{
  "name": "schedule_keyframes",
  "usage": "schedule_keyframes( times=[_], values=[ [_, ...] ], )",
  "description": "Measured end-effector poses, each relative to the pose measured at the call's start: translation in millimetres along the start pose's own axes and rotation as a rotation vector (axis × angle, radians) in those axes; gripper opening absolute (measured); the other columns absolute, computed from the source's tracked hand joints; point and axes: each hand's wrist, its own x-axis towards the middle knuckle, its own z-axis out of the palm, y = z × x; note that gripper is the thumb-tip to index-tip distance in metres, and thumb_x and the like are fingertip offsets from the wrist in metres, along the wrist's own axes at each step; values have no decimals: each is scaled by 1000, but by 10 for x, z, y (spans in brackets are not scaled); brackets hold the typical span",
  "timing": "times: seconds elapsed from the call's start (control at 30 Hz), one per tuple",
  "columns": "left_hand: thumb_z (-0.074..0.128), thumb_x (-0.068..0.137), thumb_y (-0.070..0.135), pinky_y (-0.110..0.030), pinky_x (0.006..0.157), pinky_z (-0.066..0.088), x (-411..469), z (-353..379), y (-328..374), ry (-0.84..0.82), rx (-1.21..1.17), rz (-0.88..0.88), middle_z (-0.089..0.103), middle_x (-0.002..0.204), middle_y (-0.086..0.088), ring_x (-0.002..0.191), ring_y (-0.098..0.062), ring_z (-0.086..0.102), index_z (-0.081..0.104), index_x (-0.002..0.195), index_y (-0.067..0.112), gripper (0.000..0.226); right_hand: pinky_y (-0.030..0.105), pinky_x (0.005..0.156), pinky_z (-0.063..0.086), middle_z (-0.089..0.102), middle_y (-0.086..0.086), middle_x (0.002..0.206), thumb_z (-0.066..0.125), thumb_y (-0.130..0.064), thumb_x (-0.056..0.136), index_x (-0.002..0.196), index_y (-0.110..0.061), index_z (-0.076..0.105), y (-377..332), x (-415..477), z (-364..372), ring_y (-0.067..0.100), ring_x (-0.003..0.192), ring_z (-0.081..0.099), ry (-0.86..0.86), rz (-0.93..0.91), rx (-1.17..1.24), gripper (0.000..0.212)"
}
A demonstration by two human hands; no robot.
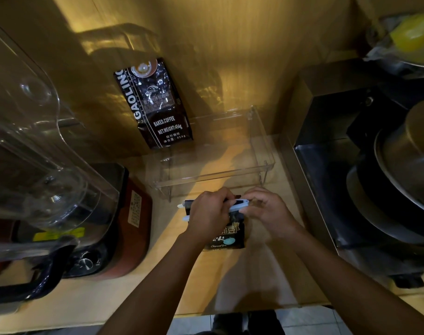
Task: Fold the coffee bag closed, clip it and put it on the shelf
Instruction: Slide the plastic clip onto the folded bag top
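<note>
A small black coffee bag (226,238) lies on the wooden counter below the clear acrylic shelf (264,151). A pale blue bag clip (238,206) spans the bag's folded top edge, its two prongs sticking out to the left. My left hand (207,213) grips the clip and the bag's top from the left. My right hand (266,211) pinches the clip's right end. The bag's upper part is hidden by my hands. A larger black coffee bag (155,105) stands on the shelf's left side, leaning on the wall.
A blender with a clear jug (37,153) on a red-brown base (131,226) fills the left. A dark metal appliance (346,153) with steel pots (409,160) stands on the right. The counter's front edge (230,313) is near me.
</note>
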Motion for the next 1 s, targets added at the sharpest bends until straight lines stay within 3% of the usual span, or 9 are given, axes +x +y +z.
schedule_keyframes(
  times=[0.13, 0.27, 0.37, 0.6, 0.73, 0.87, 1.0],
  values=[
    [54, 86, 16, -27, 57, 28, -25, -1, -24, 19, -10, -22, 71, 76, -6, 70, -24, 59, 60, 83, 17, 6, 19, 71, 43, 55, 2, 87, 64, 4, 74, 88, -6, 64, -40, 5, 66, 14, 83, 54, -6, 2, -47, 17],
    [54, 86, 18, -28, 58, 30, -34, 2, -29, 28, -8, -17, 72, 78, -6, 71, -25, 61, 60, 84, 18, 6, 26, 79, 43, 56, 5, 91, 71, -3, 70, 88, -7, 65, -48, 22, 75, 18, 89, 54, -17, 19, -89, 19],
    [55, 86, 18, -28, 58, 31, -42, 6, -19, 22, -8, 11, 72, 77, -7, 70, -26, 61, 60, 85, 17, 6, 16, 75, 38, 53, -4, 84, 75, -5, 67, 87, -8, 66, -71, 38, 122, 13, 87, 51, -35, 2, -107, 22],
    [55, 85, 16, -36, 65, 44, -13, -35, -47, -40, -75, -11, 72, 82, -7, 75, -27, 62, 61, 84, 15, 6, 11, 68, 38, 54, -4, 78, 76, -4, 64, 77, -9, 66, -44, 54, 210, 12, 80, 52, 64, -17, -120, 17],
    [55, 86, 16, -42, 70, 49, 0, -104, -78, -123, -130, 4, 71, 85, -7, 78, -27, 61, 61, 87, 14, 6, 17, 68, 40, 55, -6, 74, 76, -3, 63, 72, -10, 66, -65, 49, 226, 10, 76, 54, 98, -46, -144, 15],
    [56, 85, 17, -40, 72, 48, -23, -198, -142, -88, -103, 28, 68, 90, -7, 82, -23, 58, 61, 88, 14, 6, 35, 73, 45, 56, 2, 79, 73, -1, 66, 77, -7, 67, -99, 39, 218, 18, 79, 55, 88, -12, -112, 15],
    [54, 86, 15, -41, 72, 47, -14, -243, -195, -93, -30, 82, 67, 91, -10, 82, -26, 57, 61, 86, 10, 8, 30, 72, 46, 56, 5, 81, 73, 1, 66, 78, -5, 66, -128, 22, 228, 15, 79, 55, 75, 9, -75, 15]
  ],
)
